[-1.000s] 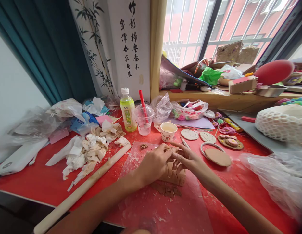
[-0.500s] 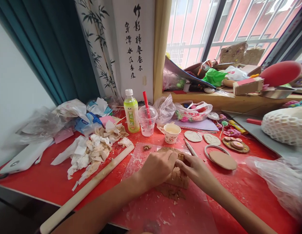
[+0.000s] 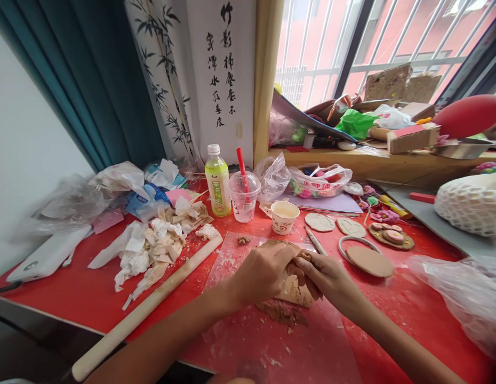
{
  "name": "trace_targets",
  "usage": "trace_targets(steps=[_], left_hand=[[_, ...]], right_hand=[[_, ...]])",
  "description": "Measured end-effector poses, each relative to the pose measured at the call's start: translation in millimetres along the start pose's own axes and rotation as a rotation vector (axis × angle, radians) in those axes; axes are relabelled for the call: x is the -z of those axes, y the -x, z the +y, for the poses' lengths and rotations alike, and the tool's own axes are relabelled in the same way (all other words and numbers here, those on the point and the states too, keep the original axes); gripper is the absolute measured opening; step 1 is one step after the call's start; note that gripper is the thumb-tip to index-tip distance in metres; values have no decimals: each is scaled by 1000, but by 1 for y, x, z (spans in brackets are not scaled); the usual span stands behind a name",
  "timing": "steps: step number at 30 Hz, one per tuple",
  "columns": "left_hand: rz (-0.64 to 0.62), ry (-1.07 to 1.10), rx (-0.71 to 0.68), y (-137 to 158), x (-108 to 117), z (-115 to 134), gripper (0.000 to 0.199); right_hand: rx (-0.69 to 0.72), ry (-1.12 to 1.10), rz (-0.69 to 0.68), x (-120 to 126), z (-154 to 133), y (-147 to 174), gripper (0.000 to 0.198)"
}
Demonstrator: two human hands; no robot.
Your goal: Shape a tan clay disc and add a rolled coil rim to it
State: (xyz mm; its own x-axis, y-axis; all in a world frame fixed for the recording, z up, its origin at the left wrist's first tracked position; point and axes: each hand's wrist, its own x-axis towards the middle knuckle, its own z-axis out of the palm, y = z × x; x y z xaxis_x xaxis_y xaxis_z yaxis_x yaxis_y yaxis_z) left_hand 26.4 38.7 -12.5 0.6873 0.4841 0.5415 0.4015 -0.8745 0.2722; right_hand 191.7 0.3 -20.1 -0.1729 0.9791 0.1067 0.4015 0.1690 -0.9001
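My left hand (image 3: 266, 271) and my right hand (image 3: 326, 274) meet over a clay-smeared board (image 3: 298, 292). Between their closed fingers is a small piece of brown clay (image 3: 304, 257), partly hidden by the fingers. Both hands grip it just above the board. Clay scraps (image 3: 282, 313) lie along the board's near edge, on a clear plastic sheet (image 3: 268, 341). A small clay crumb (image 3: 243, 241) sits beyond my left hand. To the right of my right hand is a smooth clay disc (image 3: 370, 261), resting partly on a metal ring (image 3: 346, 242).
A rolling pin (image 3: 152, 304) lies slantwise left of my arm, beside crumpled tissues (image 3: 150, 250). Behind my hands stand a paper cup (image 3: 284, 218), a plastic cup (image 3: 244, 200) and a drink bottle (image 3: 218, 184). A pen-like tool (image 3: 315, 241) and pale discs (image 3: 320, 222) lie farther right.
My fingers have drawn closer together around the clay, and my right hand has turned with its fingers curled under. The view has shifted slightly.
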Motion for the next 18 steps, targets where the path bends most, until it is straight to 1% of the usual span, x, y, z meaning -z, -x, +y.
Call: trace_targets(steps=[4, 7, 10, 14, 16, 18], left_hand=[[72, 41, 103, -1, 0, 3, 11], [113, 41, 138, 0, -2, 4, 13], [149, 53, 144, 1, -2, 4, 22], [207, 8, 136, 0, 1, -1, 18], [230, -21, 122, -1, 2, -4, 21], [225, -47, 74, 0, 2, -6, 26]], right_hand=[[-44, -123, -17, 0, -3, -2, 47], [-44, -184, -35, -1, -5, -3, 45], [-68, -331, -65, -3, -4, -3, 39], [-158, -579, -133, -5, -2, -3, 30], [-197, -670, -181, -7, -2, -3, 33], [-211, -749, -225, -10, -5, -2, 39]])
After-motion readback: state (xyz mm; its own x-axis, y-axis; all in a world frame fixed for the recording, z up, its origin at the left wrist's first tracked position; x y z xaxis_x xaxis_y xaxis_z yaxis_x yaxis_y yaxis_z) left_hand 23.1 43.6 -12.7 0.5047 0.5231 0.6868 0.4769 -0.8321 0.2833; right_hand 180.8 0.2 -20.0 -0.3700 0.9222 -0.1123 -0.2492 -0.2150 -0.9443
